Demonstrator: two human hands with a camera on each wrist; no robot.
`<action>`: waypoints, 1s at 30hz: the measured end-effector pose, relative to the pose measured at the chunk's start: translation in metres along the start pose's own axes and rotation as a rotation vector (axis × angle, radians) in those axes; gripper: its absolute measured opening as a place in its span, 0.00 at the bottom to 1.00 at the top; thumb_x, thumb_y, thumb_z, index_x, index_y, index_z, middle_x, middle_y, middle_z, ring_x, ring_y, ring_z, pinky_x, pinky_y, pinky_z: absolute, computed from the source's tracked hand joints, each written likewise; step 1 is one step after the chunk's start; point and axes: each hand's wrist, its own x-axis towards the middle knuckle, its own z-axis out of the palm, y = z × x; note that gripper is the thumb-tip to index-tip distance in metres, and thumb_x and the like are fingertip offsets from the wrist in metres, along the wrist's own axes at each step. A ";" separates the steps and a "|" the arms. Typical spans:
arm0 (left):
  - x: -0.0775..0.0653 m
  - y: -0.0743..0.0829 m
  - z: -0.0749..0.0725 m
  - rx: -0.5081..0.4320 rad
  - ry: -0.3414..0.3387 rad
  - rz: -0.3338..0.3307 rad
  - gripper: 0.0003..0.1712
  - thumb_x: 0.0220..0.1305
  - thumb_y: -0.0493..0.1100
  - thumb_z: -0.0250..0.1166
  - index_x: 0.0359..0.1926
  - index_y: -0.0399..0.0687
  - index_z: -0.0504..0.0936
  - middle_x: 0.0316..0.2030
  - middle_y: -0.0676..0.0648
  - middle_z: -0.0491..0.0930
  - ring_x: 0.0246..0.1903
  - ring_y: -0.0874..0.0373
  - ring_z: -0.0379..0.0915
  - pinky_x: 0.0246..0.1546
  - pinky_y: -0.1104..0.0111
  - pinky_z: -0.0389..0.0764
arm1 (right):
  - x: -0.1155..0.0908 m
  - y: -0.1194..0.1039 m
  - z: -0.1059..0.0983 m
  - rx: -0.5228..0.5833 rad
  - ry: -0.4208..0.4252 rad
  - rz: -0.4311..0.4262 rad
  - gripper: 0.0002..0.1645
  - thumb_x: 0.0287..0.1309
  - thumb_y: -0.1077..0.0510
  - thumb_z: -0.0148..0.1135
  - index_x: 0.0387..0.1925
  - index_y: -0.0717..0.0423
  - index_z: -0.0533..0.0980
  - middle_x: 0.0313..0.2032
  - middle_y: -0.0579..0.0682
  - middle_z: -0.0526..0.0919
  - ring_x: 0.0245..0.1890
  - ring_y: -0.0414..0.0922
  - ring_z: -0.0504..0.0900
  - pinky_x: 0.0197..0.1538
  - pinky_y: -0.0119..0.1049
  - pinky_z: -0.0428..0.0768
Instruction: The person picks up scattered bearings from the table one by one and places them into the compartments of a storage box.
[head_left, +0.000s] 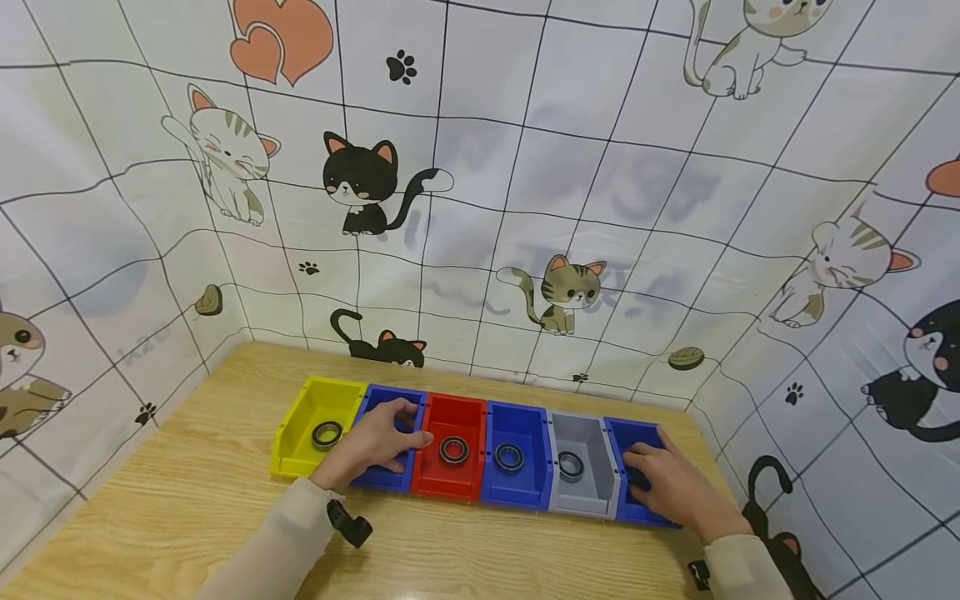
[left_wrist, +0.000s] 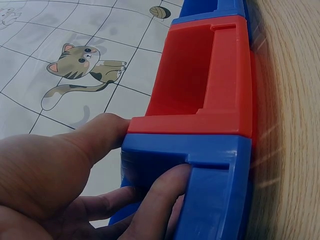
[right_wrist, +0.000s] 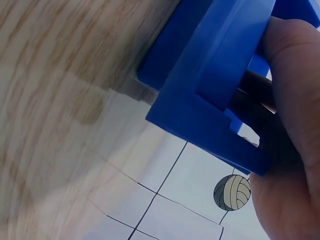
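A row of joined plastic bins stands on the table. My left hand [head_left: 381,433] reaches into the second bin from the left, a blue bin [head_left: 385,481]. Its fingers spread inside, and the thumb lies over the wall shared with the red bin [head_left: 450,487]. In the left wrist view one finger touches that blue bin's lip [left_wrist: 210,172]. My right hand [head_left: 675,483] is at the blue bin [head_left: 628,429] on the right end, fingers down inside. Its fingertips are hidden, and the end bin's wall [right_wrist: 215,140] lies against the hand. I cannot tell whether either hand touches a ring.
Dark ring bearings lie in the yellow bin [head_left: 300,412], the red bin, the middle blue bin [head_left: 517,492] and the grey bin [head_left: 588,500]. Cat-print sheeting [head_left: 480,208] surrounds the wooden table [head_left: 480,554] at back and sides.
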 end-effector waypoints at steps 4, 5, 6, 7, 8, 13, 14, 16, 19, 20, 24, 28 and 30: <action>0.001 0.000 0.001 -0.001 -0.002 0.000 0.42 0.76 0.47 0.82 0.80 0.36 0.75 0.68 0.32 0.84 0.32 0.53 0.94 0.34 0.58 0.98 | -0.001 -0.001 0.000 -0.002 0.000 0.006 0.23 0.58 0.57 0.91 0.54 0.54 0.92 0.53 0.52 0.95 0.60 0.57 0.93 0.82 0.83 0.70; 0.000 0.001 0.000 0.001 -0.003 0.002 0.42 0.76 0.47 0.82 0.80 0.36 0.75 0.68 0.32 0.84 0.32 0.53 0.94 0.34 0.58 0.98 | -0.001 -0.001 0.000 0.003 0.003 0.010 0.23 0.58 0.57 0.90 0.54 0.55 0.92 0.54 0.52 0.95 0.60 0.57 0.93 0.82 0.83 0.70; 0.000 0.000 0.000 0.003 -0.003 0.003 0.42 0.76 0.47 0.82 0.80 0.36 0.75 0.68 0.32 0.84 0.32 0.53 0.94 0.33 0.58 0.98 | -0.002 -0.002 0.000 0.007 0.007 0.012 0.23 0.59 0.58 0.90 0.55 0.55 0.92 0.54 0.53 0.95 0.60 0.57 0.93 0.82 0.83 0.70; 0.000 0.000 0.000 -0.001 -0.003 0.000 0.42 0.76 0.47 0.82 0.81 0.36 0.75 0.68 0.33 0.84 0.32 0.53 0.94 0.34 0.58 0.98 | -0.003 -0.003 0.001 0.011 0.010 0.016 0.24 0.59 0.58 0.90 0.55 0.56 0.92 0.55 0.54 0.95 0.61 0.58 0.93 0.82 0.83 0.71; 0.000 0.000 0.000 0.002 -0.004 0.002 0.42 0.76 0.47 0.82 0.81 0.36 0.75 0.68 0.33 0.84 0.32 0.53 0.94 0.34 0.58 0.98 | -0.004 -0.003 0.001 0.015 0.013 0.018 0.24 0.59 0.58 0.90 0.56 0.57 0.92 0.55 0.54 0.95 0.61 0.58 0.93 0.82 0.83 0.71; -0.001 -0.001 0.002 0.004 -0.007 0.004 0.43 0.76 0.49 0.83 0.81 0.37 0.76 0.69 0.33 0.84 0.33 0.53 0.93 0.34 0.58 0.98 | -0.010 -0.006 0.000 0.036 0.049 0.023 0.22 0.60 0.60 0.89 0.55 0.58 0.92 0.57 0.55 0.94 0.61 0.59 0.93 0.81 0.82 0.73; -0.002 -0.001 0.002 0.004 -0.004 0.005 0.42 0.76 0.49 0.83 0.81 0.37 0.76 0.69 0.33 0.85 0.32 0.53 0.93 0.34 0.58 0.98 | -0.011 -0.007 0.000 0.043 0.061 0.024 0.21 0.60 0.61 0.88 0.55 0.58 0.92 0.57 0.55 0.94 0.61 0.59 0.92 0.81 0.81 0.74; -0.003 -0.002 0.002 0.006 -0.004 0.007 0.42 0.76 0.50 0.83 0.81 0.37 0.77 0.69 0.33 0.85 0.34 0.53 0.93 0.35 0.58 0.98 | -0.015 -0.009 0.000 0.054 0.087 0.025 0.21 0.60 0.63 0.88 0.54 0.58 0.92 0.57 0.55 0.94 0.62 0.59 0.92 0.81 0.79 0.75; -0.005 -0.001 0.002 0.014 0.001 0.012 0.42 0.76 0.50 0.82 0.80 0.36 0.77 0.68 0.33 0.85 0.33 0.53 0.93 0.35 0.58 0.98 | -0.019 -0.010 0.000 0.069 0.125 0.027 0.21 0.61 0.64 0.87 0.56 0.57 0.92 0.57 0.53 0.94 0.62 0.58 0.92 0.80 0.77 0.78; -0.005 -0.001 0.002 0.015 0.005 0.013 0.41 0.76 0.50 0.82 0.80 0.36 0.77 0.68 0.33 0.85 0.33 0.53 0.93 0.34 0.58 0.98 | -0.019 -0.011 0.001 0.069 0.137 0.030 0.22 0.61 0.64 0.87 0.56 0.56 0.92 0.57 0.53 0.93 0.62 0.58 0.92 0.79 0.76 0.79; -0.007 -0.001 0.000 0.030 0.014 0.033 0.41 0.76 0.49 0.82 0.79 0.35 0.77 0.67 0.32 0.86 0.32 0.49 0.95 0.35 0.57 0.98 | -0.021 -0.016 -0.002 0.070 0.185 0.038 0.22 0.64 0.64 0.85 0.59 0.56 0.91 0.59 0.55 0.93 0.62 0.60 0.92 0.72 0.71 0.87; -0.012 0.000 -0.004 0.033 0.021 0.053 0.40 0.76 0.46 0.82 0.80 0.35 0.77 0.66 0.33 0.87 0.36 0.48 0.97 0.39 0.55 0.99 | -0.022 -0.021 -0.006 0.077 0.213 0.052 0.24 0.66 0.63 0.84 0.62 0.56 0.90 0.61 0.56 0.92 0.63 0.61 0.91 0.66 0.66 0.92; -0.015 0.001 -0.007 0.045 0.028 0.064 0.40 0.76 0.45 0.82 0.80 0.35 0.78 0.65 0.33 0.88 0.37 0.49 0.97 0.41 0.55 1.00 | -0.023 -0.023 -0.008 0.080 0.230 0.061 0.26 0.65 0.64 0.83 0.64 0.56 0.90 0.62 0.57 0.91 0.63 0.62 0.91 0.66 0.65 0.92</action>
